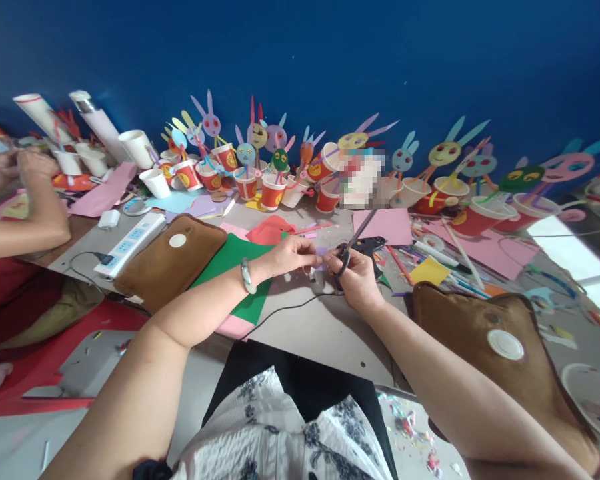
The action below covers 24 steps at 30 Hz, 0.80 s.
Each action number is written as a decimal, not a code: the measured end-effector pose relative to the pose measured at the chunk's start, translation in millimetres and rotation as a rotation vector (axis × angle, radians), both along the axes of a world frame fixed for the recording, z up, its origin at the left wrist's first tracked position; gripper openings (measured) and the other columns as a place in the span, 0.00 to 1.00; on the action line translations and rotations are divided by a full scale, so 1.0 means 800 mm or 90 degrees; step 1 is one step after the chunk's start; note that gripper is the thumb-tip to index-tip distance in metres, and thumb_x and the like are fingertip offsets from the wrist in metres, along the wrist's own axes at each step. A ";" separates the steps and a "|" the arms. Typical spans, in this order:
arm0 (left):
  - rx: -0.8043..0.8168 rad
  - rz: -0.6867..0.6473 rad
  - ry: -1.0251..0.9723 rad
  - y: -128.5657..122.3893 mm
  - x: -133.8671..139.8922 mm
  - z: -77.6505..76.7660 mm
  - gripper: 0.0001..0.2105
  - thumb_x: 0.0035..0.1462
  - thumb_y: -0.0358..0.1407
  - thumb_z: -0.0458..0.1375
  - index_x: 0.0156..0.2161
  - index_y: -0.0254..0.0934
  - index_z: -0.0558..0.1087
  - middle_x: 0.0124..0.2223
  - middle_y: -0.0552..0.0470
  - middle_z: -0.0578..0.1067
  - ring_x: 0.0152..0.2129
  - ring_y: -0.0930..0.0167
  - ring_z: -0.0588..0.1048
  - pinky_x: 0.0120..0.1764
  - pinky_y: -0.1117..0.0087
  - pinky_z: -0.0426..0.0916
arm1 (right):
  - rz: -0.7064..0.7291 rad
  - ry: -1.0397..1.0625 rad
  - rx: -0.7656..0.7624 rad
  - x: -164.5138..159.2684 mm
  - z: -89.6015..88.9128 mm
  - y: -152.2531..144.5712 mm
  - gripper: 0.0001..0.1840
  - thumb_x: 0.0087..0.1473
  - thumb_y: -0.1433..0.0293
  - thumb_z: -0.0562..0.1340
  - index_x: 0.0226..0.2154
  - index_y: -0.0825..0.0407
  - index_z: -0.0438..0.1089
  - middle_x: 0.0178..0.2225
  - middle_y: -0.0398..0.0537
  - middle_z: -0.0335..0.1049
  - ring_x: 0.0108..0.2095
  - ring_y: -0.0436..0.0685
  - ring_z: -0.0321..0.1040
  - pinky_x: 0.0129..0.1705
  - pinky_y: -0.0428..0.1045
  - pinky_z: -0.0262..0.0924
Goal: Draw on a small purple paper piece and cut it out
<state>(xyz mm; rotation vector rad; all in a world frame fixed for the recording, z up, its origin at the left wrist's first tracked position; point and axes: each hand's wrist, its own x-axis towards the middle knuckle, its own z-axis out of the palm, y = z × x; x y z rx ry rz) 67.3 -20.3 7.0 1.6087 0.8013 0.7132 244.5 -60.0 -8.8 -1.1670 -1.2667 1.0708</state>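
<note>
Over the table, my left hand [287, 258] has its fingertips pinched on a small piece of purple paper [321, 252]. Close on its right, my right hand [359, 280] is closed round the dark handles of a pair of scissors [362, 228], whose blades point up and away from me. The right fingertips also reach the purple paper's edge; whether they grip it is hard to tell. A green paper sheet [253, 301] lies below my left wrist. Just past my right hand is a black tool [373, 248], partly hidden, with a cable near it.
Paper cups with rabbit-faced figures [273, 192] line the back wall. Brown cushion-like pads [173, 257] lie left and right [473, 333]. A power strip [133, 243] sits at left, pens and scraps [445, 260] at right. Another person's arm [25, 223] is at far left.
</note>
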 end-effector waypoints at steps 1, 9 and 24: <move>-0.007 -0.005 0.002 0.001 0.000 -0.001 0.19 0.52 0.47 0.66 0.26 0.32 0.69 0.22 0.54 0.72 0.19 0.79 0.69 0.25 0.76 0.62 | 0.003 0.000 -0.004 0.000 0.000 0.000 0.17 0.43 0.58 0.72 0.23 0.53 0.70 0.18 0.38 0.61 0.18 0.46 0.53 0.20 0.45 0.48; -0.020 0.005 -0.059 0.000 -0.001 -0.002 0.18 0.54 0.48 0.65 0.30 0.32 0.71 0.23 0.55 0.72 0.20 0.78 0.69 0.26 0.75 0.63 | 0.022 -0.014 -0.011 -0.001 0.000 0.001 0.18 0.44 0.56 0.71 0.23 0.53 0.70 0.16 0.37 0.58 0.17 0.46 0.51 0.19 0.44 0.48; -0.008 0.107 -0.110 -0.004 0.005 0.001 0.18 0.51 0.48 0.66 0.28 0.33 0.70 0.22 0.57 0.69 0.20 0.79 0.68 0.27 0.74 0.63 | 0.019 -0.025 -0.020 -0.001 0.001 0.002 0.18 0.43 0.57 0.72 0.23 0.54 0.71 0.17 0.38 0.59 0.18 0.46 0.51 0.18 0.44 0.46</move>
